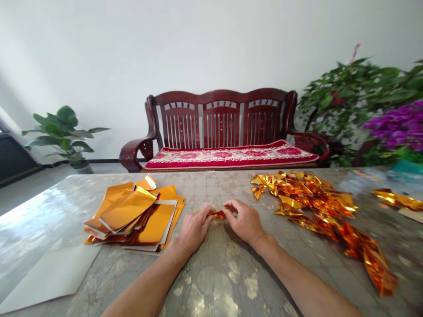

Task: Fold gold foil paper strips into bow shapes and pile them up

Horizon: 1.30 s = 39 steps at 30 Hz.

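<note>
My left hand [194, 229] and my right hand [243, 221] meet at the middle of the table, fingers pinched on a small folded piece of gold foil paper [219, 215] between them. Most of the piece is hidden by my fingers. To the left lies a loose stack of flat gold foil sheets [135, 215]. To the right spreads a heap of folded gold foil pieces [317, 202], trailing toward the near right edge.
The table [218, 281] has a pale marbled cover. A white sheet [49, 275] lies at the near left. More gold foil [398, 200] sits far right. Behind stand a dark wooden bench [221, 127] with a red cushion, and potted plants [64, 132] on both sides.
</note>
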Tool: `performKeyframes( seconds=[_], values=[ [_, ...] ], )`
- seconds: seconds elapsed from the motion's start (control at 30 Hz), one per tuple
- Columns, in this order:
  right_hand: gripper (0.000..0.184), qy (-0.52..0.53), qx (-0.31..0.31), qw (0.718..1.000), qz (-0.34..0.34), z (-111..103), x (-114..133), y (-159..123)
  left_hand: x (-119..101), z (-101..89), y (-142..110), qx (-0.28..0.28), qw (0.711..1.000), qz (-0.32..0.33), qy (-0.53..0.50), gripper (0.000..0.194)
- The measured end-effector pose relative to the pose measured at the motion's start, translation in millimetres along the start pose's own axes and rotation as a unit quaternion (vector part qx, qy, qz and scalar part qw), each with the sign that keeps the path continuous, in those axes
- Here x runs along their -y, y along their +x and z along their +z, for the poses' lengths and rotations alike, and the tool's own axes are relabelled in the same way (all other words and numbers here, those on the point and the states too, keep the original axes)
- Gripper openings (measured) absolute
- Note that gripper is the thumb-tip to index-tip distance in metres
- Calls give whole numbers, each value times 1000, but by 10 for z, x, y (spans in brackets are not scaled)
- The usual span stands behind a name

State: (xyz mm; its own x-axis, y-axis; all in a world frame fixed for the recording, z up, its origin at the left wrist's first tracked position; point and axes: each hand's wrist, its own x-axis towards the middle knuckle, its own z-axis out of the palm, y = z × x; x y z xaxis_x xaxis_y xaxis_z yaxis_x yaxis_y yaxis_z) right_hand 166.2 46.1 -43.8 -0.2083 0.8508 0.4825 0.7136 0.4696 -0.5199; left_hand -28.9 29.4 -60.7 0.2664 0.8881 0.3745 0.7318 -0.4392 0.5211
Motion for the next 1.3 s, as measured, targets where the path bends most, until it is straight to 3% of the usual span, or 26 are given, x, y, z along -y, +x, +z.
performKeyframes(
  seconds=[0.2, 0.63, 0.97, 1.3],
  values=[
    [23, 11, 19, 989, -145, -65, -86, 22, 35, -27, 37, -56, 995, -58, -62, 9],
    [25, 27, 48, 982, -182, 72, -258, 30, 86, 19, 58, -57, 992, -63, -98, 10],
    [22, 41, 48, 979, -195, 100, -214, -6, 36, -6, 55, -17, 993, -59, -103, 18],
    [22, 61, 40, 979, -193, 99, -166, -10, 38, 23, 44, -18, 992, -54, -111, 18]
  ],
)
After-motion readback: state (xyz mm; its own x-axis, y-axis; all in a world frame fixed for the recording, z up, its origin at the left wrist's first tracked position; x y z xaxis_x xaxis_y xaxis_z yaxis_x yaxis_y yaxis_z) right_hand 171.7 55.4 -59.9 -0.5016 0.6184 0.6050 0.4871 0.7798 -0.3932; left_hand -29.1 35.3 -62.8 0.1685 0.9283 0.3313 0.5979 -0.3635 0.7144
